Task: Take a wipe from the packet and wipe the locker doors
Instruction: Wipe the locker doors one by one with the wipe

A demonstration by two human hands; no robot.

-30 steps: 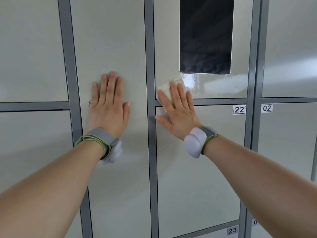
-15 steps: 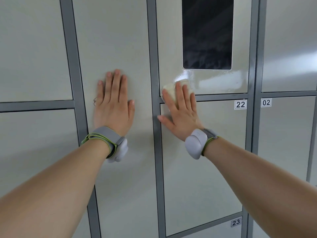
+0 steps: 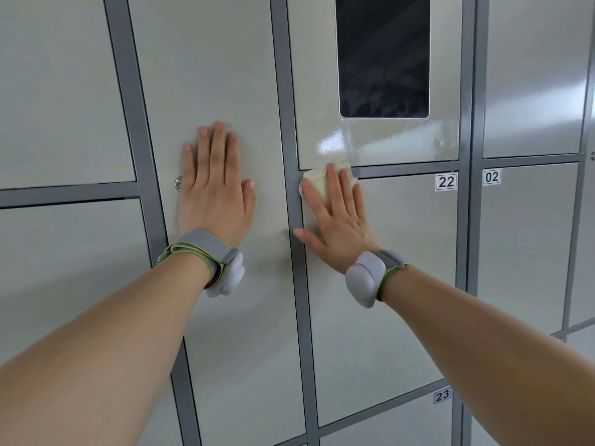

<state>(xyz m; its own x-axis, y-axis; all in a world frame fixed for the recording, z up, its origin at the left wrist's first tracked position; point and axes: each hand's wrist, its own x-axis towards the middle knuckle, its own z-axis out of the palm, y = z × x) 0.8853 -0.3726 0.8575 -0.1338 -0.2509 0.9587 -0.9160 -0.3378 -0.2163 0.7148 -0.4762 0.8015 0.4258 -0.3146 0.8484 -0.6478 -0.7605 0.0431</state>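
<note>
My right hand (image 3: pixel 338 220) lies flat with straight fingers on a folded pale wipe (image 3: pixel 317 183), pressing it against the top left corner of locker door 22 (image 3: pixel 402 284), at the grey frame bar. The wipe peeks out above and left of the fingers. Above it, the panel with the dark screen (image 3: pixel 383 56) shows a wet, shiny streak (image 3: pixel 386 141) along its lower part. My left hand (image 3: pixel 214 191) rests flat, fingers straight and together, on the tall door (image 3: pixel 225 333) to the left, holding nothing. The packet is not in view.
Grey frame bars (image 3: pixel 283 91) separate the cream doors. Door 02 (image 3: pixel 528 246) is to the right, door 23 (image 3: pixel 386 426) below. More doors fill the left side (image 3: pixel 58 91). Both wrists wear grey bands.
My right hand has slid the wipe down from the screen panel's lower edge onto the top of door 22. The left hand stays flat on its door.
</note>
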